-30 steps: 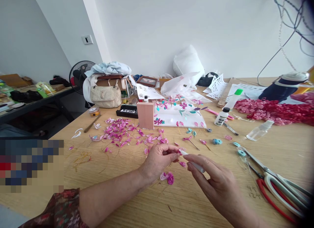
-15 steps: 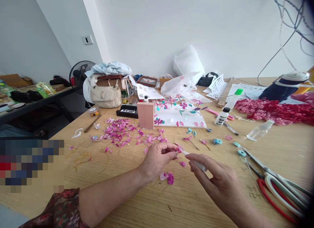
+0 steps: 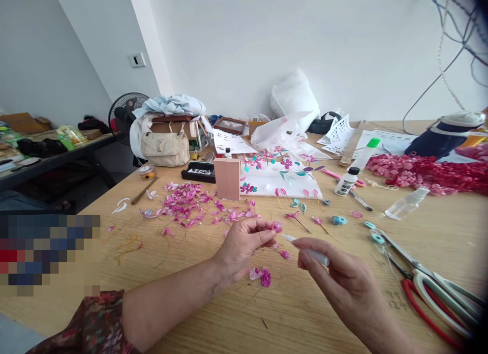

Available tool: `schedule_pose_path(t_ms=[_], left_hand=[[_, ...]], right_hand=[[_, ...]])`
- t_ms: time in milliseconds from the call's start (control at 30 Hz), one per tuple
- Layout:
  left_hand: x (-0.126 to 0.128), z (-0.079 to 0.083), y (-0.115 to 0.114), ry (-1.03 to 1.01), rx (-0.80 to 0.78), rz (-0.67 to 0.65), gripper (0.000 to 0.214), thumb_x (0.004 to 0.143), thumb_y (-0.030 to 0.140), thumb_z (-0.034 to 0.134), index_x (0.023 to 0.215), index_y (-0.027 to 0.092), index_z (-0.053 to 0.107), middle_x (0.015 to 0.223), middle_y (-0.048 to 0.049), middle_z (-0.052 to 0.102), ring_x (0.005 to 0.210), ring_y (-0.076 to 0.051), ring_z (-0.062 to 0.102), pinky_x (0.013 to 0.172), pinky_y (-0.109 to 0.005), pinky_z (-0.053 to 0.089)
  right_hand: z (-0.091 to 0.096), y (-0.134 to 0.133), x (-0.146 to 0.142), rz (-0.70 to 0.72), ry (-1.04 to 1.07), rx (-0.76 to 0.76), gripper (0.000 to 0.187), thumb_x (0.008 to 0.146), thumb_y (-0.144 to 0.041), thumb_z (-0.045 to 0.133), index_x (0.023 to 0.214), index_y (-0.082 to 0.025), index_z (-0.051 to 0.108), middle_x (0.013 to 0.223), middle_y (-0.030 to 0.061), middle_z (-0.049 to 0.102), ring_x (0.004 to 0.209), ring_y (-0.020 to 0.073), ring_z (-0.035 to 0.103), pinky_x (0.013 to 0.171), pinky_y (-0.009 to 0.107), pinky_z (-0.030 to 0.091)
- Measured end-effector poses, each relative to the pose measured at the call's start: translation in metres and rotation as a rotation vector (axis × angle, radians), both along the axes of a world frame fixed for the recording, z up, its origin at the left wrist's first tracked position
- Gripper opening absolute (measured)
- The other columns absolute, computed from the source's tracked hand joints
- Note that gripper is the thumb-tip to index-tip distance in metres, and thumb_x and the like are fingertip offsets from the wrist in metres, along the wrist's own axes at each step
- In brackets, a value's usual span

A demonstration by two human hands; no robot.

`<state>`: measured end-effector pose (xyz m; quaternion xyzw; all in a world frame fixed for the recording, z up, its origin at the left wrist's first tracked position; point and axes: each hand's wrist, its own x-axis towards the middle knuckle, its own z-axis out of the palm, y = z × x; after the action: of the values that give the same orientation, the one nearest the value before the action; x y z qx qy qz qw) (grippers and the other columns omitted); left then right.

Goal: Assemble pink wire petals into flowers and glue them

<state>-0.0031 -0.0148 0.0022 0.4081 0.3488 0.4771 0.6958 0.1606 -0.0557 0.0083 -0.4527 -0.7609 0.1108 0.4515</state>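
Pink blossom in the left grip, nozzle just beside it

The blossom sits at the fingertips of the left grip, which is drawn into a thumb-and-finger pinch; any stem is hidden behind the fingers. The right grip is curled around a pale squeeze bottle, its nozzle aimed toward the left grip and seemingly apart from the petals. Whether any liquid stands at the tip is too small to tell.

Too firm a press from the right grip could let out more than the blossom can take, running onto the left grip's fingers and sticking them to it. A stray drip might land on the pink bud lying between the two grips on the bench. Pinched too hard, the thin petals could crease; pinched too lightly, the blossom could twist, or drop toward the loose flower on the near side of the left grip. A careless swing of the right grip outward might catch the scissors to its right.
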Motion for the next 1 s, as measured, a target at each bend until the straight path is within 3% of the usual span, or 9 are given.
schedule_pose_path(t_ms=[267,800,1000], left_hand=[[0.0004,0.0059,-0.0043,-0.061,-0.083,-0.034,0.017,0.06,0.02,0.072,0.072,0.01,0.066,0.066,-0.0012,0.058,0.06,-0.007,0.051,0.062,-0.021,0.038],[-0.0004,0.007,-0.0028,-0.163,-0.164,-0.102,0.018,0.061,0.017,0.073,0.074,0.009,0.065,0.064,-0.0009,0.058,0.058,-0.006,0.052,0.059,-0.019,0.038],[-0.0011,0.0052,-0.0028,-0.189,-0.191,-0.119,0.018,0.06,0.017,0.074,0.074,0.009,0.064,0.064,-0.0007,0.059,0.057,-0.006,0.052,0.06,-0.019,0.039]], right_hand=[[-0.0012,0.0015,0.0018,-0.002,0.026,0.006,0.012,0.08,-0.022,0.052,0.088,-0.019,0.061,0.067,0.0012,0.067,0.054,0.0119,0.063,0.05,0.019,0.049],[-0.0013,-0.0003,0.0011,-0.003,0.026,0.058,0.012,0.08,-0.021,0.053,0.089,-0.02,0.061,0.065,0.0004,0.066,0.053,0.011,0.062,0.051,0.017,0.049],[-0.0035,0.0001,0.0019,0.063,0.107,-0.041,0.013,0.08,-0.022,0.052,0.091,-0.021,0.061,0.061,-0.0004,0.064,0.054,0.012,0.061,0.05,0.019,0.049]])
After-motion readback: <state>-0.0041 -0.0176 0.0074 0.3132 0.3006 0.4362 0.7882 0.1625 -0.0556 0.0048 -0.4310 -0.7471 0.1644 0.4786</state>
